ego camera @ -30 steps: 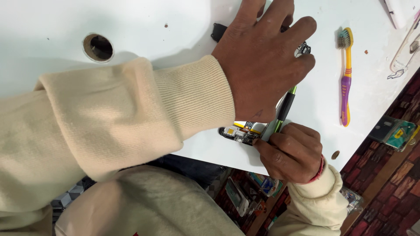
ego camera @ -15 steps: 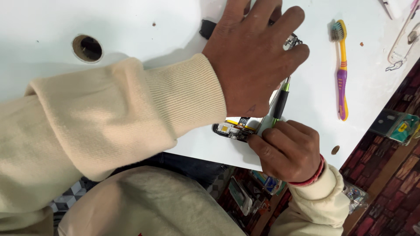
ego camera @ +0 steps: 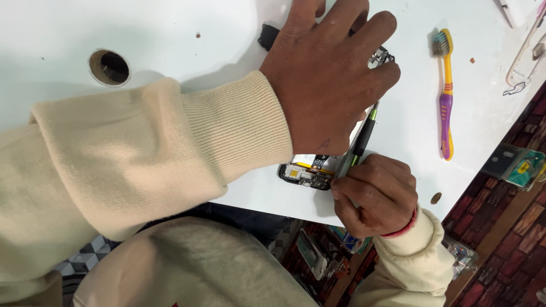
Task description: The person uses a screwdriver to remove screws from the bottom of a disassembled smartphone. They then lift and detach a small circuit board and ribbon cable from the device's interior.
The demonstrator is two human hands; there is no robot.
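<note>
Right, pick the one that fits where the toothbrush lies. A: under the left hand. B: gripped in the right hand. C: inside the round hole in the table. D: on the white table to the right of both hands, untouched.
D: the yellow and purple toothbrush lies flat on the white table, off to the right of the left hand and the right hand, with neither touching it.

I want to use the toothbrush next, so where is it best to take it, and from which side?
Take the toothbrush by its purple lower handle, coming from the right, probably with the right hand. It lies flat and alone on the white table, bristles at the far end, handle end toward the near edge. The left hand blocks the other side.
</note>
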